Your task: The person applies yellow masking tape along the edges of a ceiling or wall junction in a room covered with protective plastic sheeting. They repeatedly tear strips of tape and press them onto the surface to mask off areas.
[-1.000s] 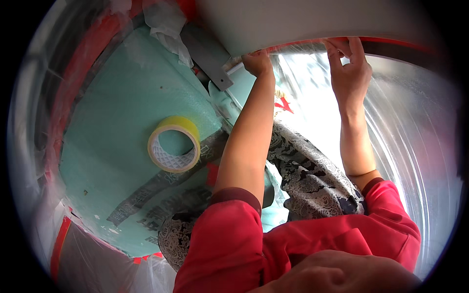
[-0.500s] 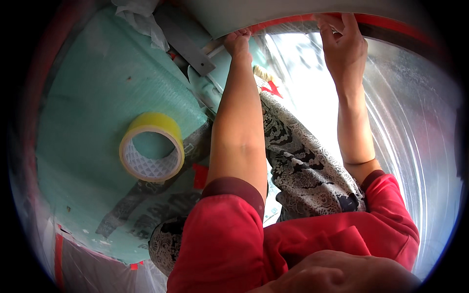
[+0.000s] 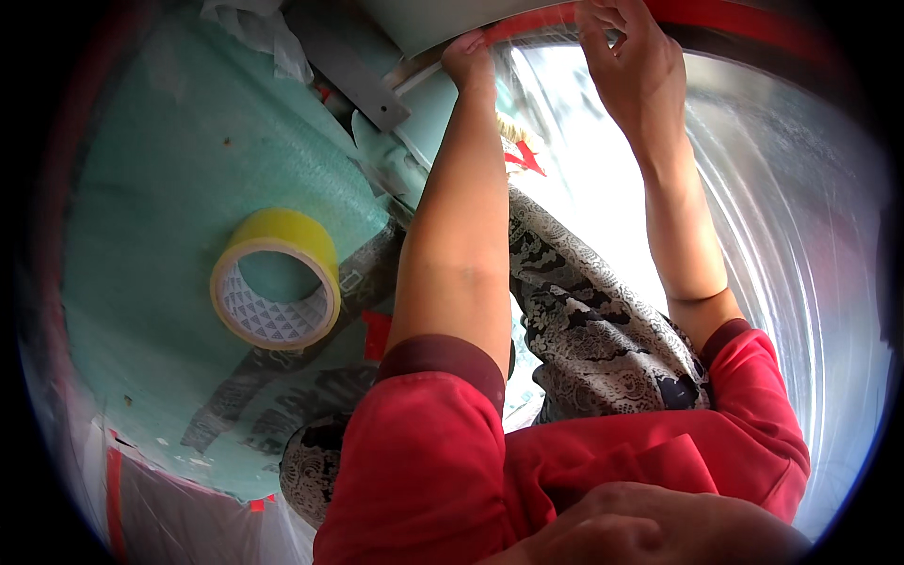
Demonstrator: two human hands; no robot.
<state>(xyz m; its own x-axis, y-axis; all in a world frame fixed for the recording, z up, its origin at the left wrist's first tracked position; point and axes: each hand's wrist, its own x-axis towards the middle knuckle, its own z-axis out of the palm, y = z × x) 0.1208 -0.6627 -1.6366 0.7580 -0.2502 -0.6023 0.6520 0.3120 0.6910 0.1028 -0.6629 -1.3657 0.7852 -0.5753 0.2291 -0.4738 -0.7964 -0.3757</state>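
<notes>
At the top centre my left hand (image 3: pixel 468 56) is curled closed by the lower edge of a pale grey panel (image 3: pixel 443 17). What its fingers hold is hidden there. To its right my right hand (image 3: pixel 638 66) reaches up to a red strip (image 3: pixel 725 17) that runs along the curved top edge. Thumb and fingers bend toward each other with a small gap showing between them. The fingertips lie at the picture's top, and I cannot make out what they pinch. Clear plastic film (image 3: pixel 782 217) hangs below the strip on the right.
A roll of yellow tape (image 3: pixel 287 226) rests on a green covered surface (image 3: pixel 141 282) at the left. Beyond it lie a flat grey metal piece (image 3: pixel 363 89) and crumpled white film (image 3: pixel 259 38). A pale-bristled brush (image 3: pixel 513 132) sits near a red tape scrap (image 3: pixel 525 158), beyond my patterned trouser leg (image 3: pixel 593 320).
My right hand has shifted left and up along the red strip. My left hand is still by the panel's edge. The whole view has shifted slightly, the tape roll with it.
</notes>
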